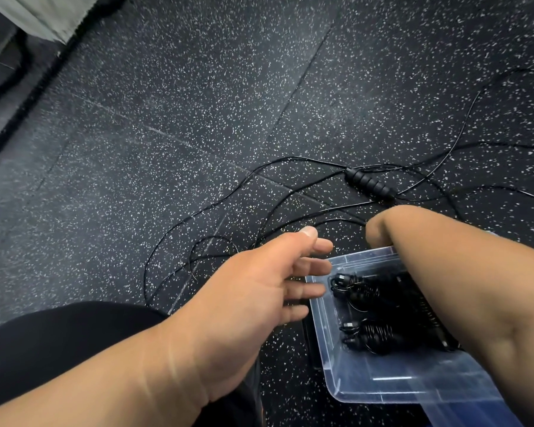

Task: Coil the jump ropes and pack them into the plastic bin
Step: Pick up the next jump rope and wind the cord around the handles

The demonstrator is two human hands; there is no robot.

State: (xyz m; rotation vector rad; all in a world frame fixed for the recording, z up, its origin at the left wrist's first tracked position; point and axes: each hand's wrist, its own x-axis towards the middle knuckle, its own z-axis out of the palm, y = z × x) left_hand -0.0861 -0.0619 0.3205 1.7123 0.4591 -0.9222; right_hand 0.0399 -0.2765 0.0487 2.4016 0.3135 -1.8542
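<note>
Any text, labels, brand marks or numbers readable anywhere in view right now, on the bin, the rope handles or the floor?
None readable.
Clear plastic bin: no label or print visible.
Black ribbed jump rope handle on the speckled black rubber floor: no marking visible.
Coiled black jump ropes in the bin: too dark to show any print.

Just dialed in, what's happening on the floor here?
A person is packing jump ropes. Two coiled ropes already lie in the clear plastic bin. One uncoiled rope sprawls on the speckled floor, its handle beyond the bin. The left hand hovers open beside the bin; the right hand is at its far rim, fingers hidden.
</note>
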